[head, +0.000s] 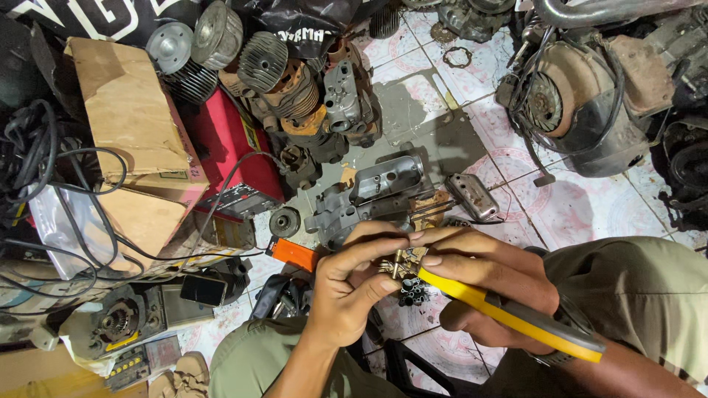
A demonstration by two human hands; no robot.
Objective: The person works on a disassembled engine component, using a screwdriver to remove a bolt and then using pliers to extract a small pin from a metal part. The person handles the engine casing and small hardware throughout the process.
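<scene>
- Landmark: small brass part (399, 262), held in mid-air above the tiled floor (560, 210). All positions are relative to it.
- Far left of the part: cardboard box (129, 110) and black cables (51, 184). Nearer left: orange block (293, 254) on the floor.
- Just left of the part: left hand (346, 291), fingers curled, thumb and forefinger pinching the part from the left. Contact confirmed.
- The part's long axis appears roughly upright; too small for finer detail.
- Directly below the part: dark clustered piece (413, 292), close under it; whether it touches either hand I cannot tell.
- Just right: right hand (483, 276), fingers closed around a yellow-handled tool (509, 317). The tool's long axis runs from lower right up-left, its tip end meeting the part.
- Both hands equally close; the part sits between the fingertips.
- Above the part: grey metal casing (369, 199) on the floor.
</scene>
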